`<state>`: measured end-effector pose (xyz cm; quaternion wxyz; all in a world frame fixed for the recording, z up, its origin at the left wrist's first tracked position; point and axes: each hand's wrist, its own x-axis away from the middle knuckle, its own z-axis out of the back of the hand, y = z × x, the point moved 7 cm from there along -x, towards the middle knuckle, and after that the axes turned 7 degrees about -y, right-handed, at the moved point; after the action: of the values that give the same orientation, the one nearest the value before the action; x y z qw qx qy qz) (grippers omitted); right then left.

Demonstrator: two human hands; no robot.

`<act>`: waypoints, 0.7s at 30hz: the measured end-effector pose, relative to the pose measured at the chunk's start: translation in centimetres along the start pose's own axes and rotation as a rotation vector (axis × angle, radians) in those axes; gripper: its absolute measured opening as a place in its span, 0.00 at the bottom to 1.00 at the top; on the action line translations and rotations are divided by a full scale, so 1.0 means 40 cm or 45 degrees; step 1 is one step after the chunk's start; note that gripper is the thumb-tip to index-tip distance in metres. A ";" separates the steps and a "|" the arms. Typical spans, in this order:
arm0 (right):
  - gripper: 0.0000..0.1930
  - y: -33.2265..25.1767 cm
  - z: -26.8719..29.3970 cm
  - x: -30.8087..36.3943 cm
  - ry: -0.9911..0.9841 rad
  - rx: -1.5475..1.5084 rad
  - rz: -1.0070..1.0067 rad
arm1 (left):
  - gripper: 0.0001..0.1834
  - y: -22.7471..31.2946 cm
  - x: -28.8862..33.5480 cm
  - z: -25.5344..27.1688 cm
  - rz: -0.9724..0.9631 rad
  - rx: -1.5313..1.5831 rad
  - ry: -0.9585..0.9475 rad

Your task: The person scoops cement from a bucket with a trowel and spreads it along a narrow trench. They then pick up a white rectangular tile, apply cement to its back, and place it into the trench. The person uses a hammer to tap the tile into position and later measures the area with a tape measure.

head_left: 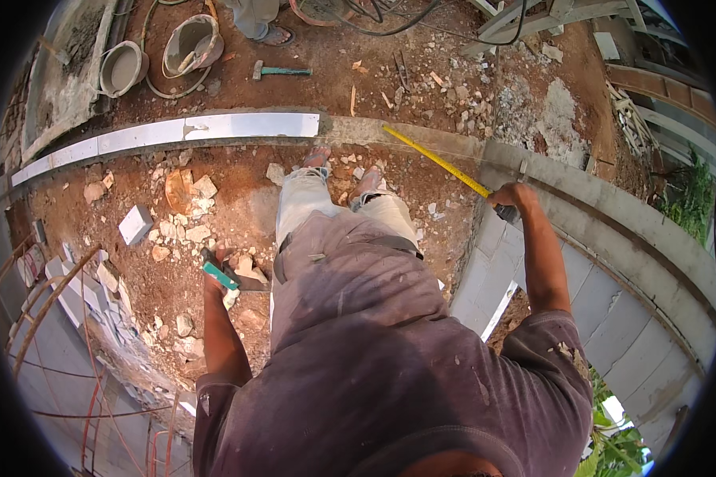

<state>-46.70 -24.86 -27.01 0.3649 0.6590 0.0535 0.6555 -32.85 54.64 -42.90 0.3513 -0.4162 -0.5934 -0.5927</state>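
Note:
My right hand [514,196] is closed round a tape measure. Its yellow blade [437,161] runs out to the far left, its tip over the concrete strip [358,131] near the end of the row of white blocks [250,125]. Low at my left side, my left hand [216,261] grips a green-handled tool [220,275]. A thin greyish part sticks out from that handle toward my leg; its exact kind cannot be made out. Both my feet stand on the dirt just short of the strip.
A hammer [282,71] lies beyond the blocks, near two buckets [124,70] and another person's foot [277,36]. A loose white block [136,225] and broken stones [197,234] lie at left. Bent rods [56,310] rise far left; a grey block wall [612,306] curves along the right.

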 end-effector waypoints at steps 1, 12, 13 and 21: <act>0.29 -0.040 0.024 -0.021 -0.011 0.021 0.028 | 0.36 -0.025 0.033 0.017 0.012 0.011 0.017; 0.26 -0.244 0.180 -0.044 -0.102 0.163 0.074 | 0.27 -0.256 0.170 0.102 0.164 -0.039 0.178; 0.26 -0.227 0.174 -0.049 -0.118 0.139 0.037 | 0.26 -0.267 0.159 0.100 0.182 -0.027 0.150; 0.25 -0.226 0.140 -0.098 -0.221 -0.015 -0.050 | 0.25 -0.218 0.071 0.062 0.060 -0.016 0.125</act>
<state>-38.50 -22.72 -34.54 0.3847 0.7100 0.0308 0.5891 -41.76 57.74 -44.04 0.3912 -0.4027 -0.5616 -0.6077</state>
